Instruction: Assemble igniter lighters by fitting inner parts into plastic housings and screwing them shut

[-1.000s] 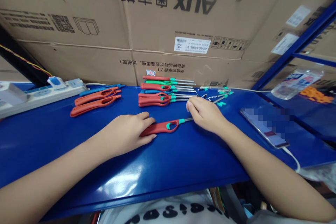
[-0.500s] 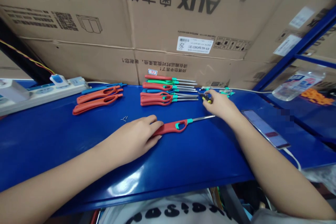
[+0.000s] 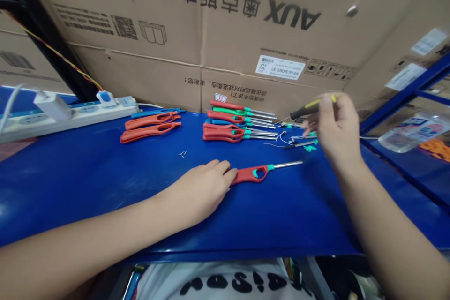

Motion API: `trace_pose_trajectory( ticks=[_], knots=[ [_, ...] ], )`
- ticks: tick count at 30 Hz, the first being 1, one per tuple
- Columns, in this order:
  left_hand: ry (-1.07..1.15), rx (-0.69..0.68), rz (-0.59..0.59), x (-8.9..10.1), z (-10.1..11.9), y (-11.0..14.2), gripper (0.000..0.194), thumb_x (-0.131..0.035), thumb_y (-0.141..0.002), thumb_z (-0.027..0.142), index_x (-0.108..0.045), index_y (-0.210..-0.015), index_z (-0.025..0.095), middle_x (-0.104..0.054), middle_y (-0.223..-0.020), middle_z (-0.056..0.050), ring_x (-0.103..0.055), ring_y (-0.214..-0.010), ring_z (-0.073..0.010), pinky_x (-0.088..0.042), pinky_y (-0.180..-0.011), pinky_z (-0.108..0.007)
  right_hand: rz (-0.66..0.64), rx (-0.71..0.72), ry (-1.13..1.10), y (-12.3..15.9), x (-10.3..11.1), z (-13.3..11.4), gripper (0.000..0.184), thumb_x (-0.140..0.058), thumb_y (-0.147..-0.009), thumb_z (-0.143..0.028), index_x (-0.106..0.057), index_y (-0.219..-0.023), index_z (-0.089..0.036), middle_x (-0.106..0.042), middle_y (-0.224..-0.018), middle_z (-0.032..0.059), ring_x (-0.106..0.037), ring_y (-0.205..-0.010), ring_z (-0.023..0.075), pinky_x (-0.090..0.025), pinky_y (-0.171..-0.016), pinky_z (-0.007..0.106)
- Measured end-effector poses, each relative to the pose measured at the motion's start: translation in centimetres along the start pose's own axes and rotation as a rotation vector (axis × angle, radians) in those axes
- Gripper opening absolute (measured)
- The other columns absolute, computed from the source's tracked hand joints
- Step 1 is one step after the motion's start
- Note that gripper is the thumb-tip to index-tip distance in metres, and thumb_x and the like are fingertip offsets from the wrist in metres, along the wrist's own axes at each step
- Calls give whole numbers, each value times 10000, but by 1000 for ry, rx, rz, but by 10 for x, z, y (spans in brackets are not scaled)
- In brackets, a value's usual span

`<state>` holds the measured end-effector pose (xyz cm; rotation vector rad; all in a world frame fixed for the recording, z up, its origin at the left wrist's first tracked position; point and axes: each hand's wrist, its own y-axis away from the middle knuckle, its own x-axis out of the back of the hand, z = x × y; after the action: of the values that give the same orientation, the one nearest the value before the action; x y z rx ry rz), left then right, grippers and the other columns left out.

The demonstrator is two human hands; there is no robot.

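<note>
My left hand (image 3: 207,185) is wrapped round the handle end of a red long-necked lighter (image 3: 249,175), which lies on the blue table with its metal tube pointing right. Raised above the table, my right hand (image 3: 339,124) grips a screwdriver (image 3: 309,108) with a black and yellow handle; its thin shaft points left and down. Beyond the hands lies a stack of assembled lighters (image 3: 223,132), mostly red, their tubes towards the right. Loose screws (image 3: 182,154) rest near my left hand. Small green, black and wired parts (image 3: 302,143) are scattered below the screwdriver.
Orange and blue handle shells (image 3: 151,132) lie at the left, before a white power strip (image 3: 84,111) with plugs in it. A large cardboard box (image 3: 225,23) stands behind the blue table (image 3: 116,187). At the right are a clear bottle (image 3: 415,131) and a blue metal frame (image 3: 404,101).
My right hand has picked up the screwdriver from beside the lighter tubes and lifted it. My left hand stays on the red lighter. The camera view has shifted left.
</note>
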<state>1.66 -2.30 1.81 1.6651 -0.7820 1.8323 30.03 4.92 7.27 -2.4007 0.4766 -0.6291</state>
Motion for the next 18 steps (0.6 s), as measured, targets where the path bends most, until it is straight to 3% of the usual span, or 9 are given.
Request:
trace_pose_trajectory(
  ticks=[2,4,6,11,18],
  knots=[
    [-21,-21,14,-1,3,1,301,-463,-974,149,-603,-1240,137,-638,-1083,-120,-627,-907,-263,-544,-732,-378,-129,-99,-258,9,-20,-18,335,-548,-916,-579,-469,-957,-256,-687,-979,65,-645,-588,164,-488,-468,309],
    [-30,-41,34,-3,6,2,300,-468,-973,150,-596,-1243,128,-638,-1068,-114,-622,-903,-262,-543,-727,-380,-327,-199,-427,20,-44,-34,367,-597,-888,-600,-491,-941,-252,-709,-932,55,-668,-598,177,-527,-448,307],
    [-36,-59,60,-4,9,3,285,-479,-971,155,-600,-1226,122,-640,-1046,-105,-618,-899,-263,-543,-724,-384,-444,-270,-536,30,-67,-46,358,-655,-866,-570,-512,-958,-255,-692,-819,24,-663,-592,171,-546,-436,292],
    [-54,-79,117,-7,11,4,253,-487,-979,184,-619,-1182,112,-644,-993,-97,-605,-855,-265,-536,-692,-395,-517,-207,-597,44,-114,-58,348,-750,-821,-481,-553,-967,-234,-615,-685,-26,-622,-569,135,-597,-478,280],
    [6,-103,153,-16,7,4,241,-479,-989,204,-629,-1156,115,-649,-1041,-113,-614,-931,-270,-545,-782,-400,-623,-133,-611,57,-145,-51,367,-715,-848,-489,-521,-1015,-226,-639,-917,10,-672,-700,125,-626,-561,267]
  ],
)
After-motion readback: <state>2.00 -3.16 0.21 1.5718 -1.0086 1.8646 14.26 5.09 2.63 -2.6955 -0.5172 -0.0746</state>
